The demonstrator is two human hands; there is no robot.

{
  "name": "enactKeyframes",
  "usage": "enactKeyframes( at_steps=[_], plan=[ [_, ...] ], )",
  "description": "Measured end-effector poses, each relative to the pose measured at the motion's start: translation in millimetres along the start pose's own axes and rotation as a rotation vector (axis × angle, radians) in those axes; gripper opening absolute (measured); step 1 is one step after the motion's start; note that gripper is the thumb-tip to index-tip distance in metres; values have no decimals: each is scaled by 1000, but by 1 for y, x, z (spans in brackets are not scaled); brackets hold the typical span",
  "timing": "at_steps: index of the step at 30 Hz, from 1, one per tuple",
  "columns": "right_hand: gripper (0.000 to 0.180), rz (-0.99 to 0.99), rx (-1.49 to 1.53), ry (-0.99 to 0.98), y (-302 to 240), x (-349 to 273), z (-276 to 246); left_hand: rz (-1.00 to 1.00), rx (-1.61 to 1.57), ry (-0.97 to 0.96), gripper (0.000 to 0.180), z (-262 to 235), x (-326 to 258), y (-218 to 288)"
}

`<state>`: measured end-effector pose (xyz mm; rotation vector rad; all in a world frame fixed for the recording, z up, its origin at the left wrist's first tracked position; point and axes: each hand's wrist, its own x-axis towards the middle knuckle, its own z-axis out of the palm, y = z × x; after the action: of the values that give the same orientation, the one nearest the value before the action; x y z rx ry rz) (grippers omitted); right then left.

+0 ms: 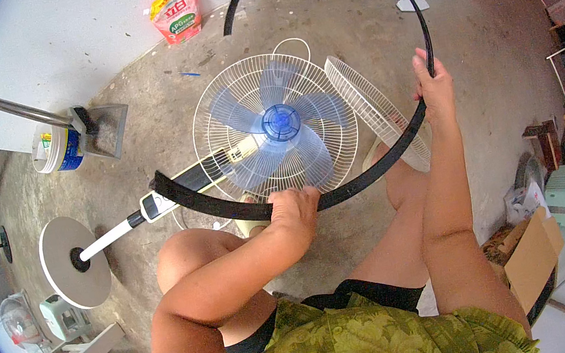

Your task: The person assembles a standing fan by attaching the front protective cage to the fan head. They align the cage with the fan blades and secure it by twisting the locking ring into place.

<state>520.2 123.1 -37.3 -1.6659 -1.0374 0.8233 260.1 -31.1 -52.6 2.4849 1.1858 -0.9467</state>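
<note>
Likely aligning black hoop (370,177), fingers closed on it: left hand (294,211) 7 o'clock, right hand (437,91) 3; next probably needs lowering onto fan (281,122).

Fan (281,123) on floor (346,15), base (57,268) at left, grille (370,100) at right; pouch (176,17) beyond, near wall (76,39).

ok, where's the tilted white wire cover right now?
In the head view, right of centre: the white wire cover sits at the right edge of the fan, left of the right hand and partly behind the black strip.
</note>
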Motion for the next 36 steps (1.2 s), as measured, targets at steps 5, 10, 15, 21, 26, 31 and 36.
enactKeyframes(
  at_steps=[5, 10, 15, 21, 26, 31, 36],
  plan=[
    [38, -39, 250, 33, -8, -3, 2, -196, -54, 110, 40, -9, 3, -33],
    [40, 71, 452, -3, -10, -3, -4, -501, -102, 798, 13, -38, -34, -97],
    [40, 128, 565, -45, -6, -1, -4, -788, -144, 1403, 44, -42, -53, -132],
    [39, 237, 561, -108, -3, -9, 14, -271, -1172, 1289, 93, -29, -67, -162],
    [39, 217, 536, -157, 1, -14, 22, 149, -1762, 1215, 104, -26, -81, -168],
    [40, 260, 513, -229, 13, -15, 37, 316, -2311, 1568, 75, -18, -95, -184],
    [39, 316, 516, -232, 15, -23, 46, -441, -2004, 1519, 46, -3, -81, -206]
  ],
)
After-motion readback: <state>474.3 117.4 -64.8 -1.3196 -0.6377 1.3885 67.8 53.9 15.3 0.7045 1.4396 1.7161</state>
